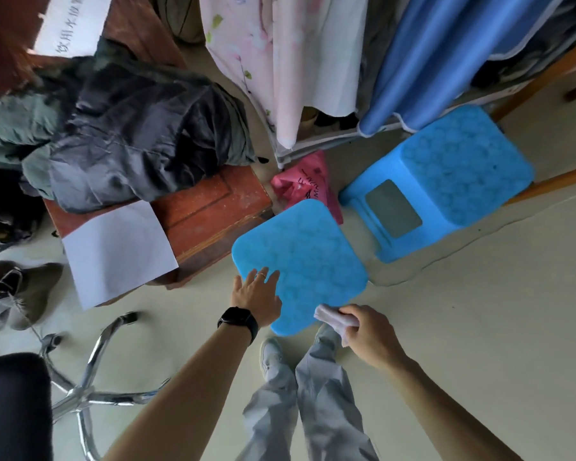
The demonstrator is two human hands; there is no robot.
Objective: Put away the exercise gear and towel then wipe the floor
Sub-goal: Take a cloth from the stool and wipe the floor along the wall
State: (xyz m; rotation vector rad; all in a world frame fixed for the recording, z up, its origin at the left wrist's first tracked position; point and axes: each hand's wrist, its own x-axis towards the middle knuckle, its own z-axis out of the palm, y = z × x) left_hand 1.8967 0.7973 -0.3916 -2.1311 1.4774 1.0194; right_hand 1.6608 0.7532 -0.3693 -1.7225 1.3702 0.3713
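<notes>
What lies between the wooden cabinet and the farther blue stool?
A pink plastic bag lies on the floor there, seen in the head view. The nearer blue stool overlaps the bag's lower edge.

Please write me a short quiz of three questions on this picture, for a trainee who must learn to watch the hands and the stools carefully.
1. True or false: the left hand rests with straight fingers on the top of the near blue stool.
2. Choose one: what does the right hand hold? A) a pale cloth; B) a sheet of paper; C) a pink bag.
3. Short answer: how many blue stools are in view?

Key: 1 true. 2 A. 3 two: the near one and the far blue stool.
</notes>
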